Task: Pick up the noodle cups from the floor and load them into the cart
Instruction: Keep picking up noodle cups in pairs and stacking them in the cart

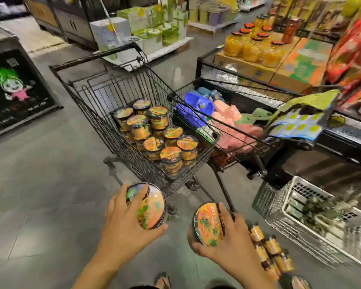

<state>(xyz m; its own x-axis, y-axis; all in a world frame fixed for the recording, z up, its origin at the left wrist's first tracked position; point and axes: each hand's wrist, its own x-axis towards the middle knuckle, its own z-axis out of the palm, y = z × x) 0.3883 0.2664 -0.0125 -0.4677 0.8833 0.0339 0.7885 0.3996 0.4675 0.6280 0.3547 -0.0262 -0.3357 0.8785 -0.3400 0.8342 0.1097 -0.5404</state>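
Grey shop floor [40, 184] runs under a wire cart [104, 122] about half full of stacked cups [154, 130]. Your left hand [121, 222] curls round one cup [152, 209] by its lid and side. Your right hand [236, 247] wraps a second cup [208, 224] the same way. Both are held low, short of the cart's near rim. More floor cups [267, 247] lie just beside your right hand. If you drop either cup in carelessly, the loose pile inside may topple. Another cart [196, 84] holding slippers [198, 103] stands just beside the first, and a white crate [300, 243] crowds your right side.
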